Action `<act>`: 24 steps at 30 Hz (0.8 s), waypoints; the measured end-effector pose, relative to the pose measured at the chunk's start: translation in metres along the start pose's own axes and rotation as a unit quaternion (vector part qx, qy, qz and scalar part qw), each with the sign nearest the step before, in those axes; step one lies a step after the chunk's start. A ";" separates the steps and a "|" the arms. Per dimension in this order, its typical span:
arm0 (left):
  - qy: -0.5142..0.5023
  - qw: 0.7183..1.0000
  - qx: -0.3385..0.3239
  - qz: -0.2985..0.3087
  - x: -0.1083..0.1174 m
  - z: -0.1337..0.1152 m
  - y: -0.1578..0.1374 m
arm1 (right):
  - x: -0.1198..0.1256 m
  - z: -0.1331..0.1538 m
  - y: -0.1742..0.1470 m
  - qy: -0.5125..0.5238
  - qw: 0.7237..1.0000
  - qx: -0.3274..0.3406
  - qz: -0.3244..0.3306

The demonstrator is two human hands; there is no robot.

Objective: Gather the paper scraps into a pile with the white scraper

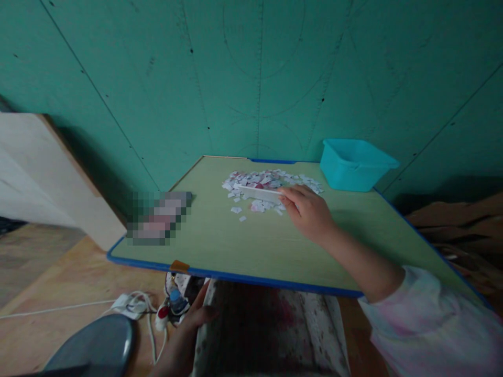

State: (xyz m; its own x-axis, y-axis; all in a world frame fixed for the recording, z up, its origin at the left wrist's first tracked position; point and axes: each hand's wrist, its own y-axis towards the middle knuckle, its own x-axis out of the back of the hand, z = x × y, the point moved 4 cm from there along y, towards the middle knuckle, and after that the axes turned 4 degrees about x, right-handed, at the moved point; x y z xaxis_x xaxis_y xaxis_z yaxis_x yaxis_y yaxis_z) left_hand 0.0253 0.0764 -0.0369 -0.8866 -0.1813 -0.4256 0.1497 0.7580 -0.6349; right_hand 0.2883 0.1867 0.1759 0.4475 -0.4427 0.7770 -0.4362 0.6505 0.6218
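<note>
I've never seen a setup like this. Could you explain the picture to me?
No machine here: these are a person's bare hands, filmed by one camera worn on the head, looking forward and down. The right hand holds a flat white piece at a heap of small, pale scraps on the table. A turquoise bin stands at the back right, and a pixelated item lies at the left. The left hand is low, below the table's near edge; its grip is unclear.

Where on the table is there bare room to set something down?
The front of the table, between the paper pieces and blue near edge, left of the right forearm. Another patch separates the pieces from the pixelated item. Crowded: back middle and right, with the pieces, right hand, white strip and blue bin.
</note>
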 end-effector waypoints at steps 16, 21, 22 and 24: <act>-0.012 0.999 -0.039 0.000 -0.003 -0.005 -0.002 | 0.014 -0.003 0.000 0.110 0.992 -0.049 -0.029; -0.020 0.999 -0.033 0.008 -0.005 -0.006 -0.004 | 0.012 -0.006 0.001 0.152 0.986 -0.068 0.016; -0.021 0.999 -0.030 0.010 -0.006 -0.006 -0.004 | 0.014 -0.008 0.002 0.163 0.984 -0.076 0.017; -0.024 0.999 -0.020 0.018 -0.007 -0.005 -0.004 | 0.019 -0.014 0.002 0.186 0.978 -0.096 0.012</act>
State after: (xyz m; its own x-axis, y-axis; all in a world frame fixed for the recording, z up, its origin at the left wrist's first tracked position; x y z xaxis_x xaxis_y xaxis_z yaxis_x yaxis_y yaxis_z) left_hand 0.0286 0.0773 -0.0280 -0.8591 -0.1820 -0.4784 0.1625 0.7893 -0.5921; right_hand 0.3065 0.1881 0.1901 0.7074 -0.1944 0.6795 -0.3116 0.7772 0.5467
